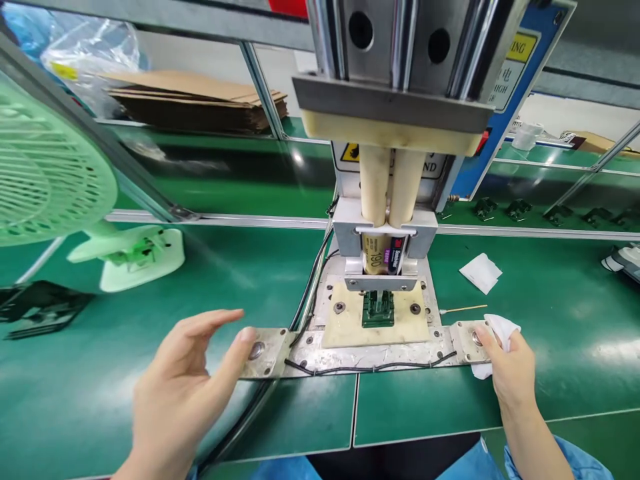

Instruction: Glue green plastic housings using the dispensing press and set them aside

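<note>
My left hand point(183, 377) is spread, its thumb tip at the left end of the metal base by a round button point(257, 351). My right hand point(517, 373) curls at the base's right end, with the thumb at the other button point(477, 339) and a white wipe point(504, 328) bunched in its fingers. Between my hands, a dark green part point(379, 312) sits on the cream plate point(345, 333) of a press. Above it, the press head point(395, 107) and two cream rods reach down into a metal holder point(349, 230) around labelled tubes point(383, 255).
A green fan point(50, 160) and a black part point(43, 307) stand at left. Black cables point(313, 287) cross the green table. A cotton swab point(463, 309) and a folded white wipe point(481, 273) lie at right. Cardboard sheets point(190, 100) and several small black parts point(520, 210) are behind.
</note>
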Demonstrator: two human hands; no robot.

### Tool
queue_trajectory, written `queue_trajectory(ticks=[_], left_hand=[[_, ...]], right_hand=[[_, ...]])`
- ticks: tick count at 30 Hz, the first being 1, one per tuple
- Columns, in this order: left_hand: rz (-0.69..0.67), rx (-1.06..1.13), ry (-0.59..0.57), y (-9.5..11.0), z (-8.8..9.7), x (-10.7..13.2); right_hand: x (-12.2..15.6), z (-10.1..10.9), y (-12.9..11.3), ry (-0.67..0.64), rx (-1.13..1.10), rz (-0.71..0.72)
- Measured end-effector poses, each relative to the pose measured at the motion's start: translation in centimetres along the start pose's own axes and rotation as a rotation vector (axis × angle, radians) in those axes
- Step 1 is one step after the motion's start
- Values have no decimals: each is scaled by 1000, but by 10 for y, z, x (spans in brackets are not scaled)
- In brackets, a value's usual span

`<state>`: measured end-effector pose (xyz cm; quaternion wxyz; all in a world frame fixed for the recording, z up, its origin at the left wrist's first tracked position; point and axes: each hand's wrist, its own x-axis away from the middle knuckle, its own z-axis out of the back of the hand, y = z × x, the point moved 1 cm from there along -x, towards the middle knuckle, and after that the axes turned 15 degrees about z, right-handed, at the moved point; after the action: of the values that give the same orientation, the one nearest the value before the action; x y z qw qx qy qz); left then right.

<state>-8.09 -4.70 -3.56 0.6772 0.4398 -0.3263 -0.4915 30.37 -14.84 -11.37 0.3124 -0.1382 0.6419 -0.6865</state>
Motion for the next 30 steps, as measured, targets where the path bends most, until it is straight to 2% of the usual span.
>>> queue_trajectory(ticks=[3,8,12,16,20,25,30], left_hand=[[-108,-124,-146,30,-15,5],[-90,-309,-603,63,-58,-5],[-33,-256,-812,66,-91,-16],[-6,-42,-991,59,-106,-24],[126,32,-1060,63,-104,-24],[349,-81,-963,74,-94,-19],[582,4,-1101,73,-83,-8]], right_hand=[[0,0,-3,11,11,-28],[-1,2,-2,-10,65,-46],[-2,3,3,-8,69,-76],[-2,2,1,-26,64,-53],[-2,1,-5,3,60,-44],[-1,0,-8,17,47,-43],[-2,1,-4,20,63,-20]])
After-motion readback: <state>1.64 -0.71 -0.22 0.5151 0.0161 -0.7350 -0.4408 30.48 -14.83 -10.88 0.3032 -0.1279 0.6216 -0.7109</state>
